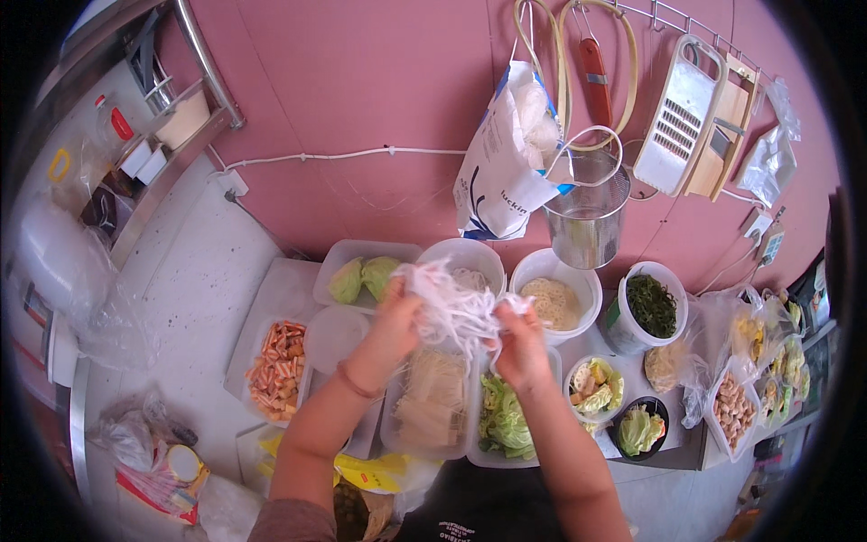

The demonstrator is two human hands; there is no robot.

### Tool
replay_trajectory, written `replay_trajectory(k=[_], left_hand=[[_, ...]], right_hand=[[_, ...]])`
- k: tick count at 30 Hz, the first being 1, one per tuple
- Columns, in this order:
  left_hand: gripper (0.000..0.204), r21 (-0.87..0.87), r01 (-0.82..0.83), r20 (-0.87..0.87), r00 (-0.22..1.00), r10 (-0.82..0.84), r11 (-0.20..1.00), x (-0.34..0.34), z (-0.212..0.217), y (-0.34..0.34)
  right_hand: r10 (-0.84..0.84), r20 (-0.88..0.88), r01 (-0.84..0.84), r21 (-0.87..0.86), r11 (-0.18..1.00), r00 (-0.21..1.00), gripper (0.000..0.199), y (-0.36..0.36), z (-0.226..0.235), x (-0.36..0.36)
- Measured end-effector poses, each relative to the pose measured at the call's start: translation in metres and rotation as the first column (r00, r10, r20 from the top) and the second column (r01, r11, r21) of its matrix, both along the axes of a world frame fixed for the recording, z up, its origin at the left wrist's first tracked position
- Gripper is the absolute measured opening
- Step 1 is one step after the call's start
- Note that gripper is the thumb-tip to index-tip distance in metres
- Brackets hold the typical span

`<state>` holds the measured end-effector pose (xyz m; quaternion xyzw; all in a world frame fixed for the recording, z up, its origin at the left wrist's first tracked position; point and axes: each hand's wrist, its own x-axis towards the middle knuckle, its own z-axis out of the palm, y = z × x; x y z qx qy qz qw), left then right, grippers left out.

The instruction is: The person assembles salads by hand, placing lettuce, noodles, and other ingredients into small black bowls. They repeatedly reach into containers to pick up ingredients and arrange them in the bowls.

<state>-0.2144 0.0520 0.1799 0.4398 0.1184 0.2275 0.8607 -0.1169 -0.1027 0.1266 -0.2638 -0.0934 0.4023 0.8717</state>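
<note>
A loose bundle of thick white noodles (453,309) hangs in the air between my two hands, with strands trailing down. My left hand (399,312) is closed round its left end, and my right hand (521,343) grips the right end. Behind the bundle stands a round white tub (497,262) with more white noodles in it. Below are a clear container of pale flat noodles (432,411) and another of cut lettuce (506,425). A tub of cream-coloured noodles (551,303) sits just beyond my right hand.
Sliced crab sticks (275,361), cabbage (363,278), dark green seaweed (652,305) and a bowl of mixed vegetables (596,384) surround my hands. On the pink wall hang a white bag (501,172), a metal strainer (587,217) and a grater (682,117).
</note>
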Motion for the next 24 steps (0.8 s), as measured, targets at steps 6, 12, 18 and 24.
replay_trajectory(k=[6,12,18,24], left_hand=[[0.031,-0.019,0.027,0.047,0.999,-0.026,0.999,-0.009,-0.028,0.048],[0.027,0.176,-0.245,-0.058,0.964,0.259,0.953,0.008,-0.031,0.042],[0.026,0.116,-0.096,-0.130,0.985,0.111,0.989,0.007,-0.032,0.044],[0.024,0.062,-0.053,-0.106,0.993,0.059,0.997,0.014,-0.021,0.031]], right_hand=[[-0.255,0.116,0.271,-0.161,0.949,0.960,0.003,-0.054,0.018,0.020],[-0.393,0.410,0.488,-0.158,0.858,0.823,0.007,-0.134,0.036,0.054],[-0.100,0.606,0.480,-0.506,0.716,0.789,0.016,-0.210,0.065,0.066],[0.072,0.517,0.360,-0.682,0.637,0.853,0.017,-0.232,0.013,0.073]])
